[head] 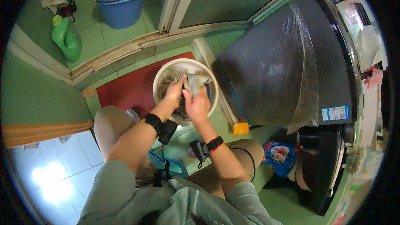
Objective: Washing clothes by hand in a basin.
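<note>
A round cream-coloured bucket point(157, 79) stands on the floor before me, partly on a red mat. Inside it, both of my hands grip a pale wet-looking cloth point(197, 81). My left hand point(175, 92) pinches the cloth's left side near the middle of the bucket. On the cloth's right side, my right hand point(199, 103) has its thumb raised toward the left one. Darker fabric point(180, 111) shows lower in the bucket, mostly hidden by my hands and wrists.
A red mat point(128, 82) lies under the bucket. Right of it is a large dark appliance point(265, 68) with loose plastic film; a yellow block point(241, 128) sits by its base. Beyond the door track point(125, 51) stand a blue bucket point(120, 11) and a green detergent bottle point(66, 39).
</note>
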`<state>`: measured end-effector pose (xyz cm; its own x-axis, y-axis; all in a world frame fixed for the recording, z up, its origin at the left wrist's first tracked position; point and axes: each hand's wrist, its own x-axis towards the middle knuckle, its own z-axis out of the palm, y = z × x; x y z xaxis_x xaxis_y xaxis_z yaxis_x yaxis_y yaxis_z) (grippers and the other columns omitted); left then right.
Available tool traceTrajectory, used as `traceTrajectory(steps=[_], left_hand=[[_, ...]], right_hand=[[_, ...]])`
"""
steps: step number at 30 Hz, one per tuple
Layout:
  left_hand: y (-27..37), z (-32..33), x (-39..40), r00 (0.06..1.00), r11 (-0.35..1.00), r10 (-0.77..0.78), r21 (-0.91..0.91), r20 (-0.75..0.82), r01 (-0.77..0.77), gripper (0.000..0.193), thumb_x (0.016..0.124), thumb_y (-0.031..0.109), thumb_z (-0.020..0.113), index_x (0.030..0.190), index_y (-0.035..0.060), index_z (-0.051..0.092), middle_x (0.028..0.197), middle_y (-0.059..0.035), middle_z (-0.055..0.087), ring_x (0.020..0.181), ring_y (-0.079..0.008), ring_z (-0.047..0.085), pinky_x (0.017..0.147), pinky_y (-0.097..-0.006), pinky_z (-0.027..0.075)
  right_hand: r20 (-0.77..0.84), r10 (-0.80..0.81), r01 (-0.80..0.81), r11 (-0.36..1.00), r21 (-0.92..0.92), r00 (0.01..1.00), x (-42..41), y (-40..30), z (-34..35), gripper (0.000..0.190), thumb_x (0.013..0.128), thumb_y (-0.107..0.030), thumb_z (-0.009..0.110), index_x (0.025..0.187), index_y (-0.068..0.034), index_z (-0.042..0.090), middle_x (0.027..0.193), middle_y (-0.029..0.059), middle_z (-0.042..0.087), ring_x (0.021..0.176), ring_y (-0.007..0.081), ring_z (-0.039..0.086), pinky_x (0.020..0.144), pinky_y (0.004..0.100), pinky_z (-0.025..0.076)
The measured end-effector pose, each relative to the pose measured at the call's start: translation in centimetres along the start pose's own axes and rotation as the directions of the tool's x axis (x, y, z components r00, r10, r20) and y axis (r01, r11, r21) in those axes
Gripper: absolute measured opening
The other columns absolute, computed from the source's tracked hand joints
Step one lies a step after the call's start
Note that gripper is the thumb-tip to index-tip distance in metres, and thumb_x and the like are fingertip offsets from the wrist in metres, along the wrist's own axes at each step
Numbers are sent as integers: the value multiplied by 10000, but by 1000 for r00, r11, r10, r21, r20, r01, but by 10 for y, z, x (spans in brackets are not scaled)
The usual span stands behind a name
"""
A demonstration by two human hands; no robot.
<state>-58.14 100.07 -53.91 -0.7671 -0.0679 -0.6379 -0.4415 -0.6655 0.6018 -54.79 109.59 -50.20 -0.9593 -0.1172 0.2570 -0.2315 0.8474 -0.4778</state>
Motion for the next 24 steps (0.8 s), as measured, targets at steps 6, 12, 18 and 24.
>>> traceTrajectory(steps=[6,12,18,24], left_hand=[[-20,-2,11,992,992,-75,-92,105,85,327,904,307,387,1061,58,528,983,-95,573,853,-236,543,761,-362,446],[0,-5,0,985,980,-163,-107,63,169,345,889,294,440,1089,22,510,1002,-104,575,865,-224,558,739,-385,468],[6,-16,14,986,995,-95,21,138,93,486,846,362,536,1161,1,460,1061,-132,546,925,-232,551,747,-376,485],[35,-5,-15,921,967,-162,-132,353,220,650,804,558,475,1236,76,415,1202,-107,487,1080,-243,490,906,-418,409]], right_hand=[[47,170,-166,983,-79,984,20,-9,18,439,858,-405,430,903,21,525,755,261,566,725,415,556,616,481,438],[349,234,-368,844,391,907,53,23,26,517,879,-433,397,1008,36,574,809,223,611,779,302,598,731,366,456],[637,275,-694,282,663,720,42,86,13,486,843,-386,528,1132,4,511,1072,98,567,928,198,550,806,319,435],[700,265,-748,202,633,663,15,96,-7,526,822,-348,577,1172,27,460,1102,114,553,964,209,550,812,330,451]])
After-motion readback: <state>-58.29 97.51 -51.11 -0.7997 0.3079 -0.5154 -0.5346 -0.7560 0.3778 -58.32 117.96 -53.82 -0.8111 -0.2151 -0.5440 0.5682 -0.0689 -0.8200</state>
